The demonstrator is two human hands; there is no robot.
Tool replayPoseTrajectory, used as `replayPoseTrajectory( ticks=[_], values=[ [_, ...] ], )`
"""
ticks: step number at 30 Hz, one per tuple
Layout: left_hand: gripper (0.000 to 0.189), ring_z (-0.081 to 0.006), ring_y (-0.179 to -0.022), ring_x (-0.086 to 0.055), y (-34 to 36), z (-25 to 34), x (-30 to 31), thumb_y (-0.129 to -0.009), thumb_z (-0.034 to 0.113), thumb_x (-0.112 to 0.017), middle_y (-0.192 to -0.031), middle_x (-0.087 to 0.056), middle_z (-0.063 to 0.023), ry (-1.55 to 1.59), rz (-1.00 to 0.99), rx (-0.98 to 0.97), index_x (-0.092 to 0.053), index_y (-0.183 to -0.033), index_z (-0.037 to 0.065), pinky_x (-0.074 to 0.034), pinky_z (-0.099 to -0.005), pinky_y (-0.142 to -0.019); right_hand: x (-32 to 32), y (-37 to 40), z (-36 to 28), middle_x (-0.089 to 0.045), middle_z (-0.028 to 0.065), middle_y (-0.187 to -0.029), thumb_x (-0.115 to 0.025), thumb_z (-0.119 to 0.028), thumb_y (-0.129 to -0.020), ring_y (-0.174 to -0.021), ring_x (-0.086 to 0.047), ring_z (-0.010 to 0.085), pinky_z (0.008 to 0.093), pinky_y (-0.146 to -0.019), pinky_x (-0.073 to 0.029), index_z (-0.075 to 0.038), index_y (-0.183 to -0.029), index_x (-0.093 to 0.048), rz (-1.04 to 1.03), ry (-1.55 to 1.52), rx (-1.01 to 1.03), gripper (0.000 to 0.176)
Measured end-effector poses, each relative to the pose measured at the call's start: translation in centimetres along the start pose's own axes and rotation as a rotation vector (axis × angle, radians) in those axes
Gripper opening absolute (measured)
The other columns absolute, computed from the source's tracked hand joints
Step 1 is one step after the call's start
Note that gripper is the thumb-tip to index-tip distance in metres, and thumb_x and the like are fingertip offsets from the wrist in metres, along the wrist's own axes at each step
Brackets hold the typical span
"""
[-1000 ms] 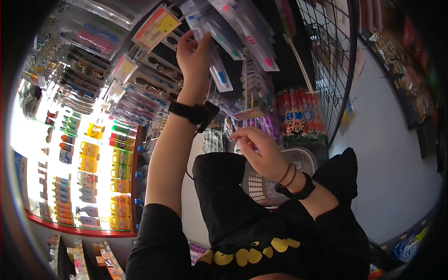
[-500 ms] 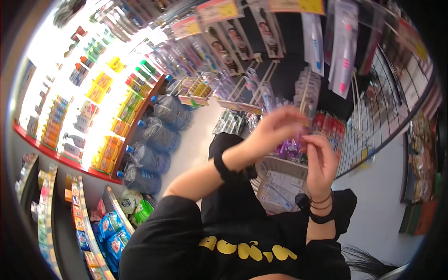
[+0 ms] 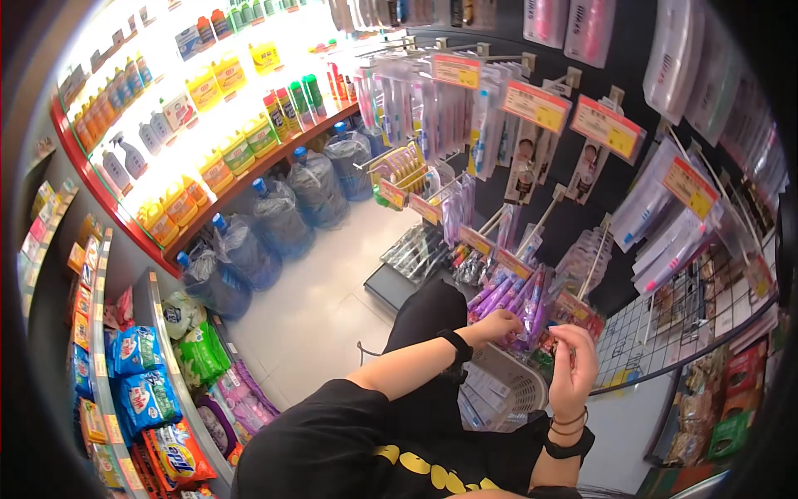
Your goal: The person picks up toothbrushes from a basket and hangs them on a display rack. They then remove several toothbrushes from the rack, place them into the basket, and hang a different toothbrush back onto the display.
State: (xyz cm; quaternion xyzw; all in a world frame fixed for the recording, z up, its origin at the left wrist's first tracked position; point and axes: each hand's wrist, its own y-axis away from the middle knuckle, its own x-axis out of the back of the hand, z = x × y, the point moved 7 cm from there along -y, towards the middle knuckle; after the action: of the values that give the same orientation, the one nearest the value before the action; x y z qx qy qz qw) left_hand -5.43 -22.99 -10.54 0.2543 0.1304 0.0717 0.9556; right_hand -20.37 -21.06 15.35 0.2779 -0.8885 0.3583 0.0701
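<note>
Purple packets crowd the left hand above a grey basket.

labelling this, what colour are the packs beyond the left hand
The packs beyond the left hand are mostly purple; head view.

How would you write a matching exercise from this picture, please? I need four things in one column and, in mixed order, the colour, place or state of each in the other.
Column one
1. Basket
2. Big bottles with blue caps
3. Packets nearest the left hand
4. Right hand

Column two
A. Purple
B. Has thin bands on its wrist
C. Pale, with packs in it
D. Standing on the floor

Right pairs: 1-C, 2-D, 3-A, 4-B
</note>
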Motion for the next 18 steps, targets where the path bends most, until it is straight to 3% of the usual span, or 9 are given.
replayPoseTrajectory(
  ticks=[2,4,6,8,9,11,12,14,18],
  values=[
    [0.022,-0.0134,-0.083,-0.058,-0.7,0.3,0.3,-0.089,0.022,-0.052,-0.094,-0.060,-0.0027,0.019,0.042,-0.114,-0.059,-0.102,0.006,-0.048,-0.0281,-0.071,-0.1,-1.3,-1.8,-0.062,0.0146,-0.093,-0.048,0.006,-0.082,-0.089,-0.059,0.0273,0.0340,-0.081,-0.045,0.003,-0.090,-0.060,-0.044,0.004,-0.006,0.014],
    [0.021,-0.0142,-0.082,-0.058,-0.4,0.4,-0.4,-0.089,0.022,-0.051,-0.093,-0.060,-0.0031,0.063,-0.019,-0.120,-0.059,-0.101,0.006,-0.048,-0.0287,-0.072,-0.5,-3.1,-5.4,-0.062,0.0145,-0.094,-0.049,0.007,-0.080,-0.090,-0.060,0.0287,0.0348,-0.082,-0.046,0.003,-0.092,-0.060,-0.115,0.105,0.190,0.016],
    [0.020,-0.0144,-0.080,-0.059,0.1,0.3,-1.0,-0.089,0.023,-0.052,-0.091,-0.060,-0.0037,0.075,0.006,-0.078,-0.059,-0.100,0.007,-0.048,-0.0280,-0.071,-0.5,-4.8,-8.3,-0.062,0.0145,-0.095,-0.051,0.009,-0.077,-0.091,-0.060,0.0311,0.0367,-0.083,-0.046,0.002,-0.093,-0.060,-0.146,0.126,0.256,0.020],
    [0.021,-0.0143,-0.081,-0.059,-0.4,-0.1,-1.3,-0.090,0.024,-0.051,-0.091,-0.061,-0.0041,0.044,0.001,-0.096,-0.059,-0.099,0.007,-0.048,-0.0280,-0.071,-0.6,-6.0,-12.2,-0.062,0.0133,-0.096,-0.053,0.003,-0.078,-0.091,-0.061,0.0317,0.0390,-0.082,-0.047,0.000,-0.093,-0.061,-0.153,0.117,0.443,0.018],
    [0.020,-0.0134,-0.078,-0.059,-0.4,-0.3,-1.4,-0.089,0.023,-0.051,-0.089,-0.060,-0.0036,0.054,-0.002,-0.096,-0.059,-0.097,0.006,-0.048,-0.0272,-0.065,-0.7,-6.7,-13.7,-0.062,0.0133,-0.096,-0.053,0.003,-0.078,-0.091,-0.061,0.0317,0.0390,-0.082,-0.047,0.000,-0.093,-0.061,-0.158,0.119,0.444,0.018],
    [0.020,-0.0122,-0.074,-0.059,-0.5,-0.7,-1.7,-0.088,0.022,-0.049,-0.086,-0.061,-0.0027,0.058,0.004,-0.105,-0.060,-0.093,0.006,-0.048,-0.0264,-0.059,-0.7,-7.0,-18.3,-0.063,0.0119,-0.096,-0.055,-0.004,-0.080,-0.091,-0.062,0.0310,0.0416,-0.081,-0.047,-0.003,-0.093,-0.061,-0.162,0.147,0.677,0.014],
    [0.019,-0.0121,-0.074,-0.059,-1.7,-1.2,-1.6,-0.088,0.021,-0.049,-0.086,-0.061,-0.0025,0.017,-0.015,-0.180,-0.060,-0.092,0.006,-0.048,-0.0261,-0.058,-1.0,-7.1,-20.1,-0.060,0.0149,-0.099,-0.048,-0.013,-0.087,-0.093,-0.059,0.0345,0.0469,-0.083,-0.046,-0.006,-0.098,-0.056,-0.214,0.183,0.731,0.015],
    [0.018,-0.0119,-0.073,-0.059,-1.9,-1.7,-1.4,-0.088,0.020,-0.050,-0.085,-0.061,-0.0021,0.062,0.002,-0.102,-0.061,-0.091,0.006,-0.048,-0.0260,-0.056,-1.2,-6.8,-23.3,-0.057,0.0167,-0.103,-0.041,-0.025,-0.094,-0.095,-0.057,0.0384,0.0525,-0.086,-0.044,-0.011,-0.104,-0.049,-0.267,0.234,0.845,0.019],
    [0.017,-0.0114,-0.069,-0.059,-2.0,-1.9,-1.2,-0.086,0.019,-0.050,-0.081,-0.061,-0.0020,0.106,0.016,-0.106,-0.062,-0.088,0.006,-0.048,-0.0250,-0.053,-1.1,-7.0,-25.0,-0.057,0.0149,-0.104,-0.042,-0.027,-0.094,-0.095,-0.057,0.0380,0.0515,-0.087,-0.044,-0.013,-0.103,-0.050,-0.275,0.248,0.936,0.019]
  ],
)
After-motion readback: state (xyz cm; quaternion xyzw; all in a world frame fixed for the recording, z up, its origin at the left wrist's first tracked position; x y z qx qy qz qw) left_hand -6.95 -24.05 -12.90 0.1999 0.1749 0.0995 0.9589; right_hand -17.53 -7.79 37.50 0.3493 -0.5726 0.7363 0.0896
